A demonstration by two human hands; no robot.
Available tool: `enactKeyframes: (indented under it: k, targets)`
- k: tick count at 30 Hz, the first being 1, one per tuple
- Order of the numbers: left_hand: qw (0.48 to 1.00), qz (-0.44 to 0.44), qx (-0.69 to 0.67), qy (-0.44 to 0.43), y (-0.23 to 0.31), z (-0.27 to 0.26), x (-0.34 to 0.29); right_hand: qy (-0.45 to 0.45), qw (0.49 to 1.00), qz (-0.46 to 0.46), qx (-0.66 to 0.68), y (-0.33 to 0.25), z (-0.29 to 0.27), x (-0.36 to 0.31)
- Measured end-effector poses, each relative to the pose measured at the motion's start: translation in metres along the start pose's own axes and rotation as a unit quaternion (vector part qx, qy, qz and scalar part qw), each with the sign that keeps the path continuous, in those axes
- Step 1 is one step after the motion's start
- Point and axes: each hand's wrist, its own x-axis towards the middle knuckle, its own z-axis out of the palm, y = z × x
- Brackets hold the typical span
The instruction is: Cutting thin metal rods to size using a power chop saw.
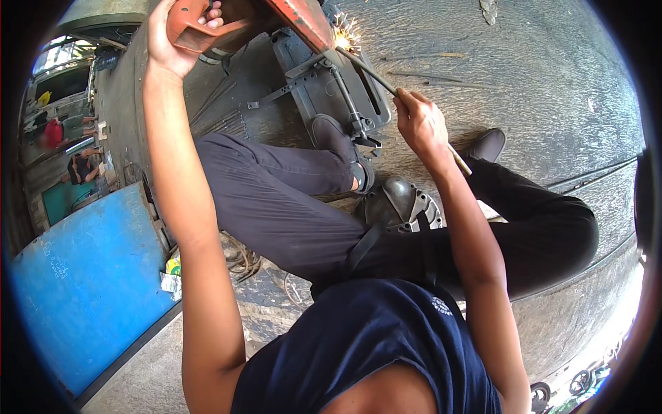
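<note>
Up at the top left, my left hand (pixel 167 48) is wrapped round the orange-red handle (pixel 185 26) of a cut-off saw. The saw's orange-red guard (pixel 302 22) slopes down over its grey base and clamp (pixel 303 76). My right hand (pixel 420 123) grips a long, thin metal rod (pixel 372 74). One end of the rod reaches the lower edge of the guard, where bright sparks (pixel 347 36) fly; the other end sticks out below my wrist. The blade itself is hidden by the guard.
A round, finned metal casting (pixel 394 200) lies between my legs. Several thin rods (pixel 441 77) are on the worn floor beyond my right hand. A blue panel (pixel 89 269) stands at the left. Another person (pixel 83 168) is far off at the left edge.
</note>
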Motion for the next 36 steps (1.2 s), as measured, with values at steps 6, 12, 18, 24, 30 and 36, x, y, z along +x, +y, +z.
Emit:
enactKeyframes:
  k: [6, 12, 18, 24, 30, 36]
  targets:
    - [1.000, 0.007, 0.002, 0.007, 0.000, 0.002, -0.001, 0.004, 0.999, -0.029, 0.044, 0.002, -0.002, 0.000]
    - [1.000, 0.012, 0.008, 0.006, 0.000, 0.002, -0.001, -0.053, 0.995, 0.010, 0.090, -0.003, -0.015, 0.001]
    - [1.000, -0.001, 0.002, 0.005, -0.001, 0.001, -0.001, -0.086, 0.986, 0.045, 0.136, -0.011, -0.026, 0.001]
    - [0.997, -0.015, 0.071, 0.035, 0.008, -0.014, 0.006, -0.215, 0.928, 0.188, 0.240, 0.008, -0.035, 0.008]
    - [0.988, 0.012, 0.154, 0.030, 0.011, -0.019, 0.010, -0.167, 0.963, 0.144, 0.154, 0.022, -0.026, 0.008]
    - [0.992, 0.014, 0.101, 0.074, 0.002, -0.001, -0.002, -0.063, 0.987, 0.069, 0.130, 0.015, -0.012, 0.001]
